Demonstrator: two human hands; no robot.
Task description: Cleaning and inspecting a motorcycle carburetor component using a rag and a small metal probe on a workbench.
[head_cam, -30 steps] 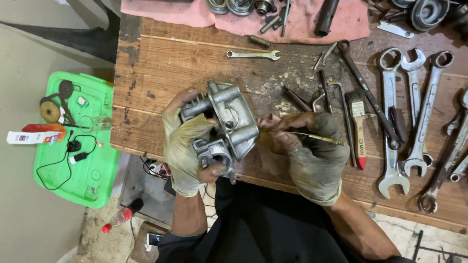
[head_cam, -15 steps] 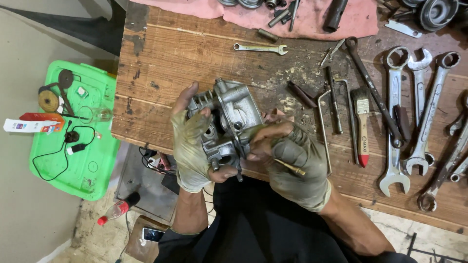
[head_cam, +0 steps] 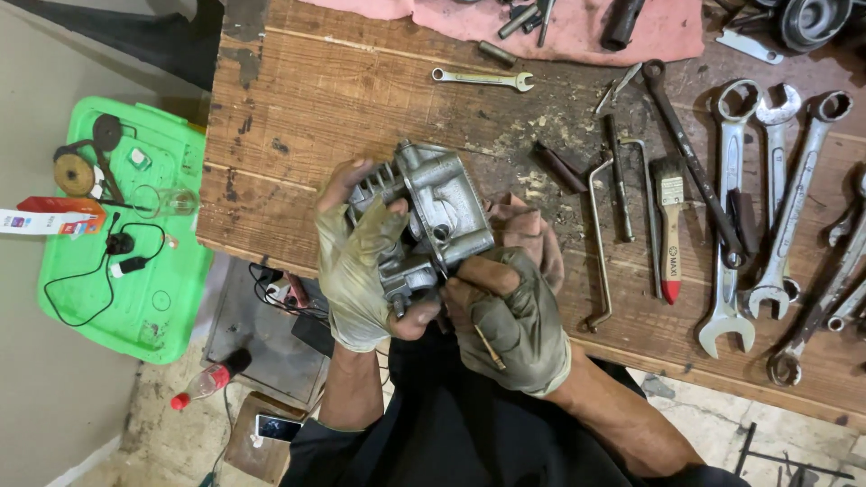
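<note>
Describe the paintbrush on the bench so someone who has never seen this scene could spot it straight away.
Start at the wooden workbench and look right of the gloved hands holding the grey metal engine part. Among the long steel tools before the row of big spanners lies the paintbrush, bristles pointing away from the person. It alone has a pale wooden handle with a red tip.

Single head-worn view, looking steeply down, close over the near edge of the worn wooden workbench, floor showing at left.
</note>
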